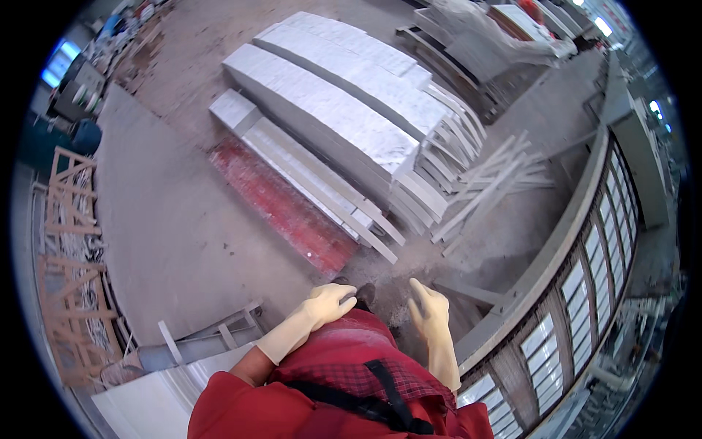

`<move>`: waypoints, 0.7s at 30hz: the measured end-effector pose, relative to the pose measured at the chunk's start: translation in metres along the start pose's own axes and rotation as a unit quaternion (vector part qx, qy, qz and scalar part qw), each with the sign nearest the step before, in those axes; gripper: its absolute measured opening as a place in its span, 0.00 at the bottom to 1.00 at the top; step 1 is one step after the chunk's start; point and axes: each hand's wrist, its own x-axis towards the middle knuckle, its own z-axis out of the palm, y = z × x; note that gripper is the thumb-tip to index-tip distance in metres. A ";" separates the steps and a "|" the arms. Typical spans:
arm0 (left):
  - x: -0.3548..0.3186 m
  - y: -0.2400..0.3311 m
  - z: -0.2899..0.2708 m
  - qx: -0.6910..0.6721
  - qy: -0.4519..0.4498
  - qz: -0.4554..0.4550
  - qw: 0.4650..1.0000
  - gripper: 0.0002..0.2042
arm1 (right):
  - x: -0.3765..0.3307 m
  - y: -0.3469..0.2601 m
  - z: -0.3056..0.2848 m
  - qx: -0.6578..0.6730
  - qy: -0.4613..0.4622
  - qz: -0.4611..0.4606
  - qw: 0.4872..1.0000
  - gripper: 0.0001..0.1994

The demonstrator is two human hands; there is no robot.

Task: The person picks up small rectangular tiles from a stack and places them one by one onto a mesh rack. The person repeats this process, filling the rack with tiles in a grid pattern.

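My left hand, in a long pale-yellow rubber glove, hovers in front of my red apron. Its fingers are loosely bent, with a gap between thumb and fingers, and nothing shows in it. On the other side of the apron, my right hand wears a matching glove; its fingers stand apart and hold nothing. Beyond both hands lies a red board or beam, dusty and worn. Long white stone blocks are stacked behind it, their far-right ends breaking into thin curved strips.
Loose pale strips lie crisscrossed on the floor, right of the blocks. A long curved-looking rail with a slatted frame runs along my right. White panels lie at lower left, near a wooden crate frame. Plastic-wrapped goods stand at the back.
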 end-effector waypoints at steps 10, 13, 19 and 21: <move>-0.010 -0.029 -0.010 -0.026 0.020 -0.091 0.995 0.26 | 0.147 -0.018 0.042 -0.003 -0.116 -0.113 0.987 0.27; -0.007 -0.051 -0.031 -0.047 0.046 -0.114 0.991 0.26 | 0.200 -0.036 0.067 0.019 -0.136 -0.131 0.982 0.27; 0.017 -0.143 -0.104 -0.088 0.066 -0.170 0.979 0.26 | 0.356 -0.045 0.146 0.039 -0.061 -0.197 0.978 0.28; 0.036 -0.189 -0.136 -0.072 0.066 -0.184 0.978 0.26 | 0.422 -0.071 0.161 0.001 -0.111 -0.117 0.987 0.28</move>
